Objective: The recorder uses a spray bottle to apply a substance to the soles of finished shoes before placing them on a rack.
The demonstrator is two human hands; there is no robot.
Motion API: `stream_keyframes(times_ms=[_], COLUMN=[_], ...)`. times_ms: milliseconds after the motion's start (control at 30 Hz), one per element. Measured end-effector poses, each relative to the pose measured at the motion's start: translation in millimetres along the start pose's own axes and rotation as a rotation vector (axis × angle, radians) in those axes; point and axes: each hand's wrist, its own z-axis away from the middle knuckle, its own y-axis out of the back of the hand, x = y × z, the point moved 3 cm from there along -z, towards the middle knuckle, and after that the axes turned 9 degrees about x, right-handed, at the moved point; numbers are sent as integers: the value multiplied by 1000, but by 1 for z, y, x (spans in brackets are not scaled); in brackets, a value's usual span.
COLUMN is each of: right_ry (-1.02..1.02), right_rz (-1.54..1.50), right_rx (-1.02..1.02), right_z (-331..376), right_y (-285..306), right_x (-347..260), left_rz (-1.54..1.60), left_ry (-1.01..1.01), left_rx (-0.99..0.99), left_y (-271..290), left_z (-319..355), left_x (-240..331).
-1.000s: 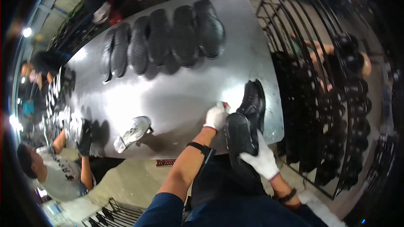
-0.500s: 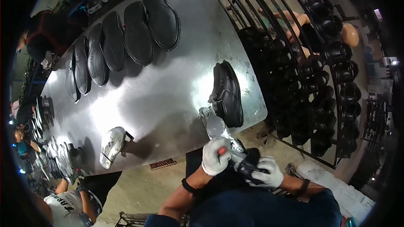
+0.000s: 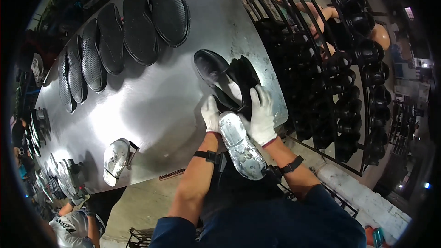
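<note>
A pair of black shoes lies side by side on the metal table (image 3: 156, 110), in front of me. The left shoe (image 3: 205, 66) has its opening up and shows a pale insole; the right shoe (image 3: 247, 74) leans close against it. My left hand (image 3: 210, 114), in a white glove, rests its fingers along the outer heel side of the left shoe. With fingers spread, my gloved right hand (image 3: 262, 117) touches the right shoe's outer heel side. Both hands look open. Between my wrists is a silvery, scuffed sole-shaped metal form (image 3: 241, 147), at the table's near edge.
Several black soles (image 3: 138, 27) lie in a row at the far left. Another metal form (image 3: 115, 160) stands near the front edge. A black rack (image 3: 340, 96) full of shoes stands at the right. Another person (image 3: 73, 227) is at the lower left.
The shoe my hands held near my body now lies on the table beside the other one. Both hands have moved forward and loosened. The near metal form is now uncovered.
</note>
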Motion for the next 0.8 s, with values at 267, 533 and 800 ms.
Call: stream_keyframes(times_ms=[267,533,800], right_ry=[-220,-286,-313], right_rz=[-96,119,178], right_rx=[-8,106,-377], right_z=[-53,-139,-142], right_y=[0,-37,-68], right_x=[124,41,-37], left_rz=[-288,160,220], left_ry=[140,369,350], left_rx=[-253,-219,-127], left_y=[38,11,20], left_z=[147,121,100], left_x=[28,70,32])
